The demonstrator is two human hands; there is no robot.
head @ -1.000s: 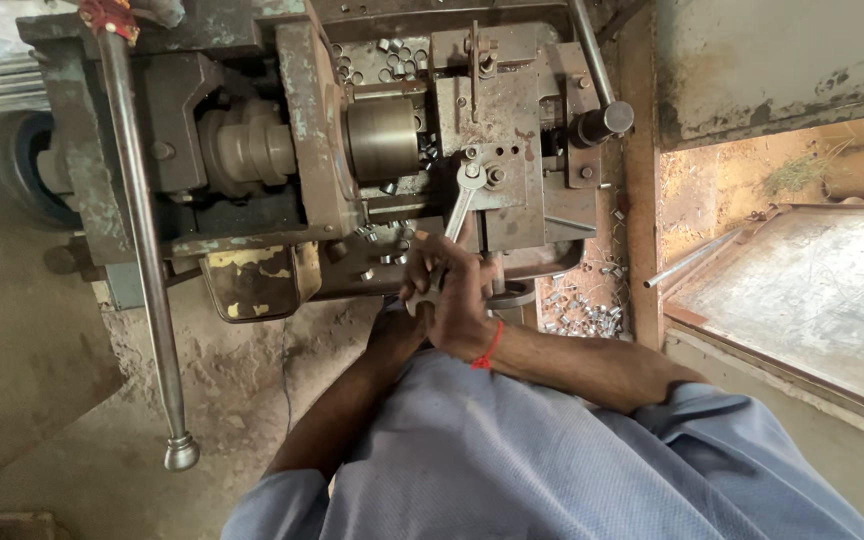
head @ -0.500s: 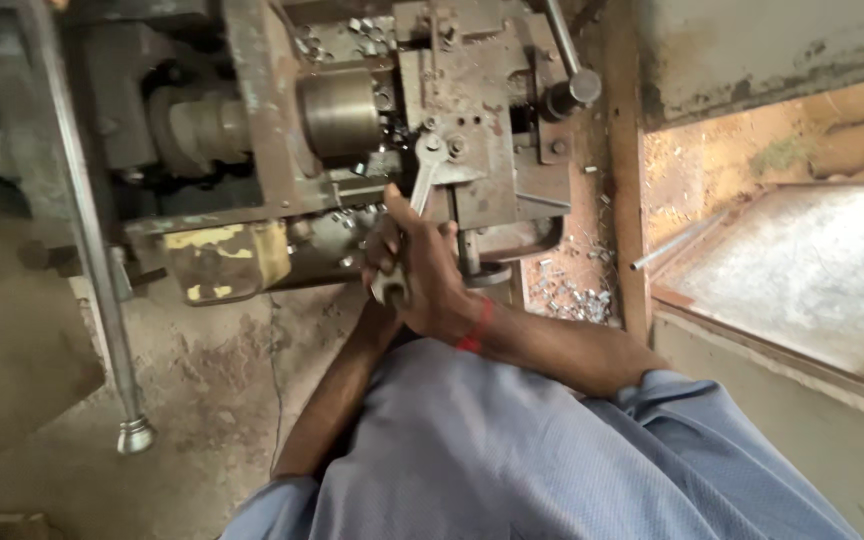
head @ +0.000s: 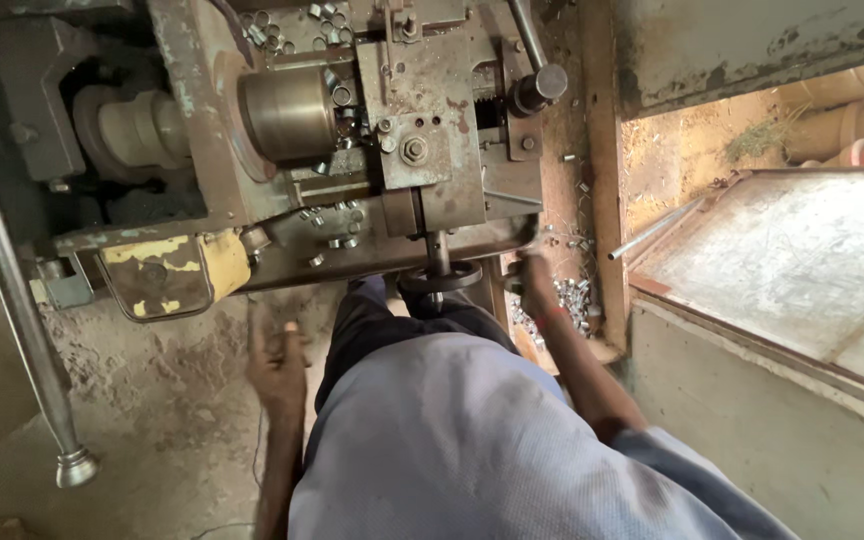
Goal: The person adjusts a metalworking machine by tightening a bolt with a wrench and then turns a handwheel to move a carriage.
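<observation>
The right hand [head: 535, 282] is reaching to the right front corner of the lathe carriage [head: 422, 150], its grip blurred, so I cannot tell whether the fingers are closing on anything; they are lying just beside a heap of small metal rings [head: 564, 300] below that corner. A red band is showing at its wrist. The left hand [head: 277, 362] is hanging well left of the carriage, over the dirt floor [head: 152, 400], fingers loosely spread and holding nothing. Between the two hands, a small black handwheel [head: 439, 277] is sticking out of the carriage front, directly above the person's dark trousers and blue shirt. Left of the carriage, the brass-coloured chuck [head: 287, 112] is facing it, with loose rings scattered around. Far left, a long steel lever [head: 12, 290] is slanting down. Right of the carriage, a grey metal tray [head: 792, 260] is lying.
</observation>
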